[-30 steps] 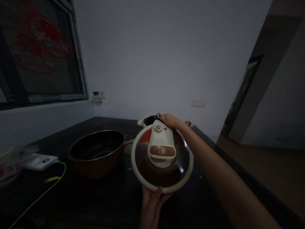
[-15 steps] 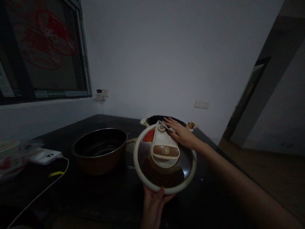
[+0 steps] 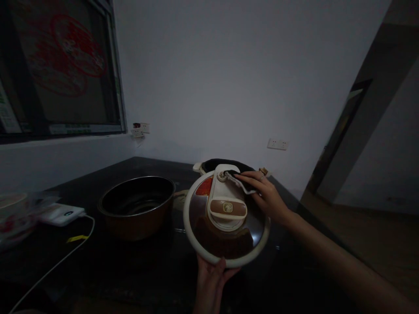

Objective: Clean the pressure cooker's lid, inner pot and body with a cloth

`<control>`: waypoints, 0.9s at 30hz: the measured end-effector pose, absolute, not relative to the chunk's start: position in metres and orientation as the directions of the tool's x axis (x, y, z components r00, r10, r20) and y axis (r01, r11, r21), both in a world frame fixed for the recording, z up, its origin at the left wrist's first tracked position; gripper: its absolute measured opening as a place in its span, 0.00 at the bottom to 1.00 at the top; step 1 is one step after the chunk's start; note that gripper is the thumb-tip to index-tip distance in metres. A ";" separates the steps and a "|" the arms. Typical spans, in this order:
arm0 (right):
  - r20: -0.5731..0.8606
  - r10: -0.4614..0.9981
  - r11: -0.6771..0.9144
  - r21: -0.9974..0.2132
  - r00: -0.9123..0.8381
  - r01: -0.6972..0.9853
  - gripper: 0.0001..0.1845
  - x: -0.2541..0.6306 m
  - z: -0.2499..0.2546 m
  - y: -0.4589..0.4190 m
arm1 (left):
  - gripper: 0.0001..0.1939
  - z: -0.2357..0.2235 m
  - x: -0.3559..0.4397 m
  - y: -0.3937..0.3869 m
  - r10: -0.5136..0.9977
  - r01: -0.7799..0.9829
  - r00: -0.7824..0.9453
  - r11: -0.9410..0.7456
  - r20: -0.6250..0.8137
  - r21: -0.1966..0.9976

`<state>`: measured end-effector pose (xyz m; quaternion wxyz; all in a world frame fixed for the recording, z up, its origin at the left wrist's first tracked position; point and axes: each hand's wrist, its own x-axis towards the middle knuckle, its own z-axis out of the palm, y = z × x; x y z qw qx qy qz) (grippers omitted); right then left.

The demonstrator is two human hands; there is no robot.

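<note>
My left hand (image 3: 212,279) grips the lower rim of a round pot lid (image 3: 225,244), thumb on top and fingers beneath. The lid is tilted up to face me, with a dark glass pane, a cream rim and a cream-and-brown handle. Between the fingers of my right hand (image 3: 266,194) is a grey-white cloth (image 3: 242,183), which lies against the lid's upper right part near a small round vent. Behind the lid stands a cooker base (image 3: 197,166) with a dark inside, partly hidden. Left of the lid sits a brown inner pot (image 3: 134,226), dark inside.
A white device (image 3: 62,213) with a white cable (image 3: 70,253) lies at the left, beside a plastic bag (image 3: 22,218). The black table (image 3: 147,270) reaches back to the wall. Wall sockets (image 3: 277,144) are above it.
My right hand has slid right and slightly down from the top of the handle, drawing the cloth along; more of the handle's top now shows. My left hand and the lid stay nearly still.
</note>
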<state>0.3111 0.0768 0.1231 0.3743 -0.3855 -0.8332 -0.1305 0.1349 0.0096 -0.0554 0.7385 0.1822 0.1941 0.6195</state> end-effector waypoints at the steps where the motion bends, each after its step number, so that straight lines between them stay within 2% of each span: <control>1: 0.743 0.541 0.669 -0.095 -0.394 0.737 0.30 0.308 0.123 0.078 | 0.46 -0.056 0.135 0.010 0.985 -0.841 0.158 0.170 -0.068 0.513; 4: 0.697 0.554 0.704 -0.100 -0.455 0.704 0.25 0.301 0.123 0.079 | 0.46 -0.057 0.135 0.010 0.985 -0.839 0.158 0.168 -0.064 0.517; 9: 0.426 0.645 0.744 -0.164 -0.634 0.647 0.26 0.294 0.140 0.081 | 0.50 -0.054 0.135 0.009 0.986 -0.838 0.160 0.162 -0.050 0.521; 14: 0.260 0.669 0.731 -0.061 -0.696 0.680 0.31 0.269 0.164 0.088 | 0.52 -0.049 0.135 0.008 0.985 -0.839 0.167 0.167 -0.046 0.517; 17: 0.247 0.719 0.643 0.118 -0.650 0.756 0.28 0.240 0.166 0.089 | 0.51 -0.046 0.134 0.007 0.986 -0.836 0.164 0.161 -0.041 0.524; 20: 0.269 0.767 0.525 0.258 -0.582 0.811 0.20 0.208 0.162 0.089 | 0.49 -0.044 0.134 0.006 0.986 -0.830 0.157 0.164 -0.059 0.534; 22: 0.299 0.790 0.460 0.288 -0.535 0.840 0.15 0.188 0.159 0.088 | 0.49 -0.044 0.134 0.006 0.984 -0.825 0.156 0.177 -0.085 0.536; 27: 0.402 0.812 0.296 0.342 -0.423 0.892 0.15 0.163 0.165 0.093 | 0.49 -0.046 0.135 0.008 0.984 -0.836 0.148 0.177 -0.097 0.520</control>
